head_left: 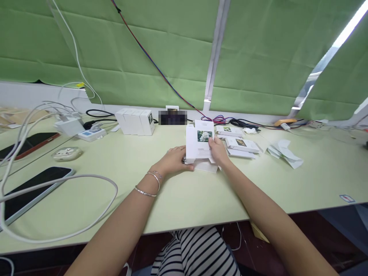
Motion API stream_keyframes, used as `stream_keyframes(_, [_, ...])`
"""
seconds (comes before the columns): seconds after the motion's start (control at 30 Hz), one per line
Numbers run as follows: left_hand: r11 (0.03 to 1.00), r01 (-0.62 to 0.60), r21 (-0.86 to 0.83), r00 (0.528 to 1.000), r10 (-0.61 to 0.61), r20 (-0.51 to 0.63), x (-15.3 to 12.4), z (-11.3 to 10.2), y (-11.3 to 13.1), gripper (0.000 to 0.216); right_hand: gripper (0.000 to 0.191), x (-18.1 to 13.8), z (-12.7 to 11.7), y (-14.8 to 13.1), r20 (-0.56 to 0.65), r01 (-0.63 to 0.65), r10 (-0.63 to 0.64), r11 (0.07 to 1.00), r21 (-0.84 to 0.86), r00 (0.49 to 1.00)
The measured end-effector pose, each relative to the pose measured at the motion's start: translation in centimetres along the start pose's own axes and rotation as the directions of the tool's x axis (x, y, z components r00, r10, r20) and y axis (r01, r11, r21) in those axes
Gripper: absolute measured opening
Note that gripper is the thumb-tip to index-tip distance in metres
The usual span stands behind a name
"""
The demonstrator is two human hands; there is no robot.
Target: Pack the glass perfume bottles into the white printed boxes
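A white cardboard box [192, 143] with a picture of a white flower stands tilted between my hands, its lower end flaps open near the table. My right hand [219, 151] grips its right edge, thumb on the printed face. At the lower left side, my left hand [175, 156] is curled against the box, its thumb by the bottom flaps; some of its fingers are hidden behind the cardboard. Just right of my right hand lie several flat white cartons [244, 145] with small flower pictures.
White boxes [133, 122] stand in a row at back left. Crumpled white paper [284, 152] lies to the right. Phones [34, 189], a charger [69, 124] and a looping white cable [107, 182] occupy the left side. Dark cables [244, 123] run along the wall.
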State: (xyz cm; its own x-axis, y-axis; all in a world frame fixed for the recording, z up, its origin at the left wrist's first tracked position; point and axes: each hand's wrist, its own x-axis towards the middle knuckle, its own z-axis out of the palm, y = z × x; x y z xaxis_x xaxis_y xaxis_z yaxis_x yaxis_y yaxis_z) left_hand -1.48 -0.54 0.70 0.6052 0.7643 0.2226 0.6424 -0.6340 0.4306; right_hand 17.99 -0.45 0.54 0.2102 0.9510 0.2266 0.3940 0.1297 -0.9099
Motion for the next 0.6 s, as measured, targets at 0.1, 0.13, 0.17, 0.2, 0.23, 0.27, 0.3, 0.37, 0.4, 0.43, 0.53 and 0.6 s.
stream_keyframes(0.1, [0.992,0.065,0.106,0.997,-0.069,0.034,-0.2,-0.8,-0.6,0.051,0.026,-0.1,0.2,0.4,0.091,-0.022,0.06,0.927,-0.375,0.994])
stream_keyframes(0.13, [0.988,0.083,0.132,0.996,-0.088,0.031,-0.3,-1.1,-0.8,0.05,0.025,0.0,0.1,0.5,0.13,-0.017,0.083,0.896,-0.444,0.988])
stream_keyframes(0.17, [0.982,0.103,0.156,0.994,-0.109,0.027,-0.5,-1.2,-1.1,0.05,0.025,0.0,-0.1,0.4,0.169,-0.004,0.098,0.876,-0.483,0.981])
stream_keyframes(0.2, [0.976,0.128,0.178,0.991,-0.134,0.02,-0.6,-1.3,-1.3,0.05,0.025,0.1,-0.4,0.4,0.206,0.012,0.105,0.866,-0.5,0.973])
stream_keyframes(0.23, [0.967,0.157,0.199,0.987,-0.162,0.008,-0.6,-1.3,-1.4,0.05,0.025,0.2,-0.7,0.3,0.244,0.031,0.108,0.862,-0.506,0.964])
stream_keyframes(0.27, [0.958,0.184,0.22,0.982,-0.187,-0.008,-0.7,-1.3,-1.6,0.05,0.026,0.2,-1.1,0.2,0.286,0.054,0.113,0.855,-0.515,0.952])
stream_keyframes(0.3, [0.95,0.202,0.239,0.979,-0.202,-0.024,-0.7,-1.1,-1.7,0.05,0.026,0.3,-1.3,0.1,0.33,0.081,0.122,0.838,-0.54,0.936])
stream_keyframes(0.37, [0.944,0.197,0.264,0.98,-0.189,-0.058,-0.6,-0.7,-1.7,0.05,0.023,0.2,-1.5,0.0,0.381,0.136,0.165,0.748,-0.649,0.91])
stream_keyframes(0.4, [0.948,0.17,0.267,0.985,-0.157,-0.072,-0.5,-0.5,-1.6,0.051,0.022,0.1,-1.5,-0.1,0.382,0.158,0.189,0.683,-0.713,0.905])
stream_keyframes(0.43, [0.956,0.137,0.261,0.989,-0.118,-0.087,-0.4,-0.3,-1.4,0.052,0.021,-0.1,-1.4,-0.2,0.37,0.172,0.207,0.617,-0.768,0.906])
stream_keyframes(0.53, [0.982,0.016,0.186,0.996,0.001,-0.09,-0.2,0.1,-0.7,0.052,0.022,-0.6,-1.0,-0.3,0.342,0.204,0.175,0.533,-0.821,0.923])
stream_keyframes(0.6, [0.993,-0.034,0.115,0.997,0.041,-0.059,-0.1,0.2,-0.3,0.049,0.019,-0.7,-1.0,-0.3,0.355,0.225,0.123,0.574,-0.787,0.927])
